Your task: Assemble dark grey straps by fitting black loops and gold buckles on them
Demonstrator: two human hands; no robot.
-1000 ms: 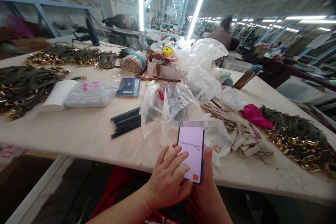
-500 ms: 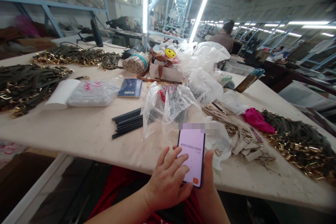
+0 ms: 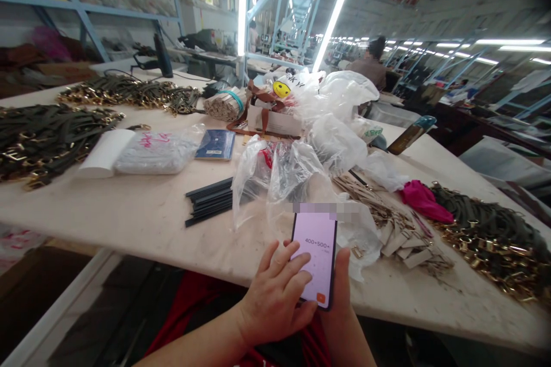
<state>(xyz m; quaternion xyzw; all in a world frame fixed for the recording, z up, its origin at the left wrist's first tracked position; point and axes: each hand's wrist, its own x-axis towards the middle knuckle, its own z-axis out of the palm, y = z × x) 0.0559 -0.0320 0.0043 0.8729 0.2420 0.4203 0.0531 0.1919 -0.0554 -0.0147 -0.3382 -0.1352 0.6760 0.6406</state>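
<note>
A smartphone point(image 3: 316, 266) with a calculator on its lit screen is tilted up above the near edge of the table. The screen reads "400+500+", with smaller characters too faint to read below. My right hand point(image 3: 343, 289) grips the phone from behind and along its right side, the thumb lying by the right edge. My left hand point(image 3: 275, 289) is over the phone's left side, palm down with fingers spread across the keypad area. Its thumb is near the phone's lower edge. Just beyond the phone lies a crumpled clear plastic bag point(image 3: 288, 178).
Dark strips point(image 3: 209, 202) and a blue booklet point(image 3: 215, 144) lie left of the bag. Dark straps with gold hardware are piled at left point(image 3: 47, 137) and right point(image 3: 486, 235). Beige straps point(image 3: 400, 235) lie beside a pink cloth point(image 3: 424, 200). A person point(image 3: 372, 63) is in the background.
The calculator line has shortened from "400+500+500" to "400+500+". Both hands keep nearly the same position, and the view has shifted slightly.
</note>
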